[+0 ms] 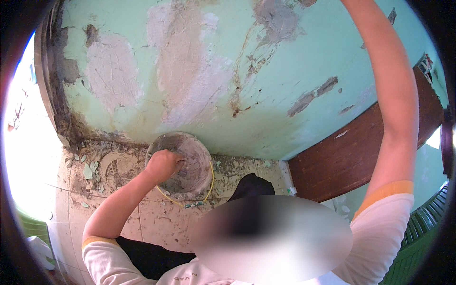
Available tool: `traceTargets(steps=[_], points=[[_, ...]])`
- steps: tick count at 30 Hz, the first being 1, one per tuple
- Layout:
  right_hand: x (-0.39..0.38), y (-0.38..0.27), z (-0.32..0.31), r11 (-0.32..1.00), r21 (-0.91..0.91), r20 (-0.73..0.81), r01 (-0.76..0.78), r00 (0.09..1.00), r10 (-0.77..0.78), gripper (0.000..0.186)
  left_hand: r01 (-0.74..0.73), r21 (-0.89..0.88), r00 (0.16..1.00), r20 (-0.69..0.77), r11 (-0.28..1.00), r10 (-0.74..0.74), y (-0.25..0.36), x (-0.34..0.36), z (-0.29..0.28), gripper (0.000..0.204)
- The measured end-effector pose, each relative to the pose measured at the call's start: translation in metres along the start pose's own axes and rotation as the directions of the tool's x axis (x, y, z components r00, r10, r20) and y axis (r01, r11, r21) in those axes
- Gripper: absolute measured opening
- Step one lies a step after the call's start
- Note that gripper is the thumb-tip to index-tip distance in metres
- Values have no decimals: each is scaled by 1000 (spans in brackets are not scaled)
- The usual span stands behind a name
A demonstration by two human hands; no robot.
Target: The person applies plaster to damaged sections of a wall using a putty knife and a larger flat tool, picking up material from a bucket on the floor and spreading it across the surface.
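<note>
My left hand (pixel 164 165) is closed over the mouth of a round, mortar-stained bucket (pixel 199 156). A small dark bit of something shows by its fingertips, too little to name. Grey residue coats the inside of the bucket, and its yellow wire handle (pixel 212 184) hangs down on the near side. In front rises a pale green wall (pixel 280 128) with peeling paint and rough plaster patches (pixel 114 71). My right arm (pixel 396 99) reaches up along the right side; the hand itself lies beyond the top edge, so what it holds is hidden.
Paint flakes (pixel 89 171) and crumbled debris litter the tiled floor (pixel 156 221) beside the bucket. A dark brown wooden board (pixel 332 156) leans along the wall at right. Green slatted plastic furniture (pixel 418 237) stands at lower right. Bright light comes in at far left.
</note>
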State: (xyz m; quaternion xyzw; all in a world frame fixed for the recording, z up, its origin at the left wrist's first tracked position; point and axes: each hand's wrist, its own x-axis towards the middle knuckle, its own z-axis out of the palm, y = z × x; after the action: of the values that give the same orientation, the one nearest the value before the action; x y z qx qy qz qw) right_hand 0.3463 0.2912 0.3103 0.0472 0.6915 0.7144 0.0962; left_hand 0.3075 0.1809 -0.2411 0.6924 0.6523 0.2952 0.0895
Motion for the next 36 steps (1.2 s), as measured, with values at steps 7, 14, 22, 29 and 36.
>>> traceTargets(steps=[7, 14, 22, 29, 36], points=[[-2, -10, -23, 998, 68, 112, -7, 994, -1, 20, 19, -29, 1000, -14, 999, -19, -3, -3, 3, 24], [-11, 0, -12, 987, 67, 174, -146, 976, 133, 22, -38, -82, 999, -32, 996, 35, -3, 5, 11, 23], [-37, -3, 2, 927, 347, 250, -141, 967, 54, 20, 4, -67, 1000, 4, 998, -3, -1, 5, 8, 25], [-84, 24, 62, 868, 408, -35, -282, 945, 324, 25, 54, -46, 997, 59, 997, -52, 0, 0, 2, 24], [-102, -66, 148, 542, 821, -231, -179, 765, 601, 29, 46, -64, 999, 16, 997, -45, 1, -4, -4, 23]])
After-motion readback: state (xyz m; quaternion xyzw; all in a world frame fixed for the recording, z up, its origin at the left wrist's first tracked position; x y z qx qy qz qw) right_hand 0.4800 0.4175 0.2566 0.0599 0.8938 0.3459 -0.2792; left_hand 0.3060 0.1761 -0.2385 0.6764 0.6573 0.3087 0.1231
